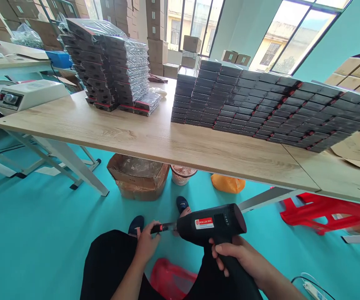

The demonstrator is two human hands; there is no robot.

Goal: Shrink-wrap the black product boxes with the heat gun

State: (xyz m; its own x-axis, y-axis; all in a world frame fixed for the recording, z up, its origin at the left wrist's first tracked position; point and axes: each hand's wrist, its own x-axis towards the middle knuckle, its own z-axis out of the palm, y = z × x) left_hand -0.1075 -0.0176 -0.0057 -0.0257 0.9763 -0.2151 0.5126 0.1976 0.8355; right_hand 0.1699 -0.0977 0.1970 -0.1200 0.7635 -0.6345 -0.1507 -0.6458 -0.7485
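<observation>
A black heat gun [195, 227] with a red and white label lies across the lower middle, its metal nozzle pointing left. My right hand [234, 254] is wrapped round its handle. In front of the nozzle, my left hand [148, 241] pinches a small black box [156, 228] with a red edge, seen nearly edge-on. On the table [136, 139] stand a tall stack of loosely film-wrapped black boxes [120, 71] at the left and a long wall of smooth black boxes [245, 100] at the right.
Under the table are an open carton [137, 177], a waste basket [182, 174] and an orange bag [228, 183]. Red stools [329, 212] lie at the right. A white machine [31, 95] stands at the left. A power strip [313, 289] is on the floor at lower right.
</observation>
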